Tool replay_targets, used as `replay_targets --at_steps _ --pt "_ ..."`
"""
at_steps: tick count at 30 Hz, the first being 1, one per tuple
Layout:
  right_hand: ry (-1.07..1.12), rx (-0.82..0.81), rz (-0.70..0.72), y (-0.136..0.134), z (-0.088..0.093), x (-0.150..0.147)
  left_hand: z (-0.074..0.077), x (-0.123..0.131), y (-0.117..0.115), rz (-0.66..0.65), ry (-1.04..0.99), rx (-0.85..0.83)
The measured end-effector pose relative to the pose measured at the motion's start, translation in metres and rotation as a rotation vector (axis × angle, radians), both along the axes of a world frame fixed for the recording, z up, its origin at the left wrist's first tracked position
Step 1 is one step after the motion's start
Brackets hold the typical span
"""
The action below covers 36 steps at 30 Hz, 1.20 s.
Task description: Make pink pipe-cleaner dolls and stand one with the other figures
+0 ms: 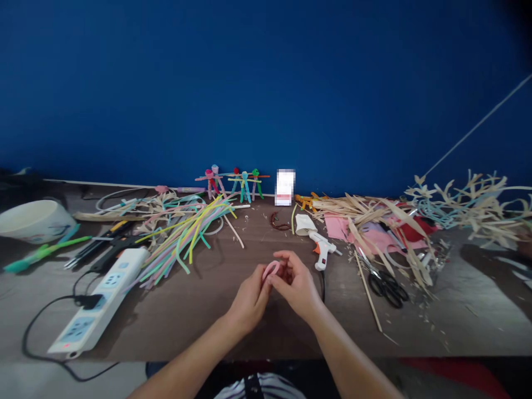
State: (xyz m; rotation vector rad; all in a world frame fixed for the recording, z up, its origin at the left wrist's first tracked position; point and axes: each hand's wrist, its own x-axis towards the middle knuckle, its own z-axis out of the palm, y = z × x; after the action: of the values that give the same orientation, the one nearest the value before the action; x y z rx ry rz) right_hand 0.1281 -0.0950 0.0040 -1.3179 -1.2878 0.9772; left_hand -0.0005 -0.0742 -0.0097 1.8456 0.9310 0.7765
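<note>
A pink pipe cleaner [271,270], bent into a small loop, is held between my two hands above the middle of the table. My left hand [251,296] pinches its left side with thumb and fingers. On the other side, my right hand [300,287] has thumb and fingertips closed on it, and some of those fingers are partly hidden. A white glue gun [324,250] lies just beyond my right hand. To the left spreads a pile of pastel pipe cleaners [187,233]. Several little pipe-cleaner figures [244,187] stand against the blue wall.
On the left are a white power strip [106,302] with a plugged-in cord and a white bowl [37,220]. Black scissors [387,288], a thin stick [368,291], pink felt [336,226] and dried strips [357,208] lie right. A lit, blurred screen [285,187] stands at the back.
</note>
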Motion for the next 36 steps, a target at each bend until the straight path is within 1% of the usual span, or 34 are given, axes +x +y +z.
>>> replay_targets --at_steps 3,6,7,9,13,15,17,22,24,28,31,36 --pt "-0.066 0.001 0.046 0.0 0.002 0.0 -0.001 -0.001 0.001 -0.017 0.003 -0.003" --pt "-0.098 0.01 0.062 0.001 0.002 0.001 -0.001 0.0 0.002 -0.082 -0.104 -0.085" --pt "-0.093 0.004 0.068 0.001 0.002 0.002 -0.001 0.0 0.002 -0.107 -0.156 -0.146" --pt "-0.066 -0.022 0.087 0.003 0.001 0.003 -0.002 0.001 0.003 -0.144 -0.254 -0.332" --pt "-0.011 -0.061 0.094 0.005 0.0 0.005 -0.006 0.003 0.004 -0.135 -0.426 -0.765" --pt "-0.002 -0.06 0.086 0.006 0.001 0.005 -0.005 0.004 0.005 -0.133 -0.496 -0.916" --pt "0.016 -0.061 0.086 0.007 0.001 0.006 -0.004 0.004 0.006 -0.132 -0.526 -1.011" --pt "0.095 -0.094 0.091 0.013 -0.002 0.006 0.0 0.003 0.007 -0.12 -0.53 -1.058" --pt "0.136 -0.114 0.098 0.014 -0.002 0.007 0.0 0.001 0.008 -0.154 -0.575 -1.104" --pt "0.241 -0.17 0.15 0.016 0.001 0.008 0.001 -0.002 0.01 -0.268 -0.659 -1.186" --pt "0.302 -0.21 0.198 0.016 0.005 0.008 0.001 -0.003 0.011 -0.306 -0.679 -1.173" --pt "0.335 -0.249 0.273 0.016 0.011 0.009 0.0 -0.003 0.013 -0.267 -0.635 -1.135"
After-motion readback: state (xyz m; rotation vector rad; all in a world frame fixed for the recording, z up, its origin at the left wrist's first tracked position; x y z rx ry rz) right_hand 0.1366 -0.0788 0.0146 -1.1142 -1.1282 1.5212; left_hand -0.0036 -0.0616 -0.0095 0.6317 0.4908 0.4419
